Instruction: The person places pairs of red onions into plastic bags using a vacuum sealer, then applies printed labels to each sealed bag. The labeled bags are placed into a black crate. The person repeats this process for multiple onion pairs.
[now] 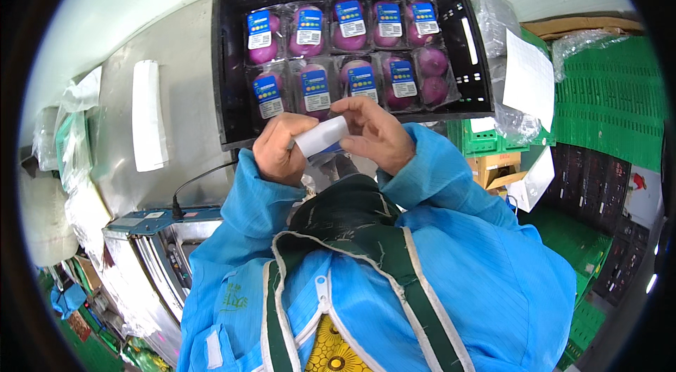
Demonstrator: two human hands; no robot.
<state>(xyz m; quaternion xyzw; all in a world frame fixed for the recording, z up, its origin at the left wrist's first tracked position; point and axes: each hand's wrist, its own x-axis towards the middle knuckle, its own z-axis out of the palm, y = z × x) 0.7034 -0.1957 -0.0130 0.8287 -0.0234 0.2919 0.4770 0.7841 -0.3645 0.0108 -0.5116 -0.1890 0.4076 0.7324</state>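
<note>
My left hand is closed around a curled white label strip, which stands over the near edge of the crate. A bit of blue print shows below the strip. My right hand is at the strip's other end, thumb by its edge and fingers spread apart. Beyond both hands sits a black plastic crate with two rows of clear-wrapped packs of purple onions. Most packs bear a blue and white label. The pack in the near right corner has plain wrap on top.
The crate rests on a steel table, with a folded white strip to its left. A wrapping machine with a black cable is at the near left. Green plastic crates, a paper sheet and a cardboard box stand right.
</note>
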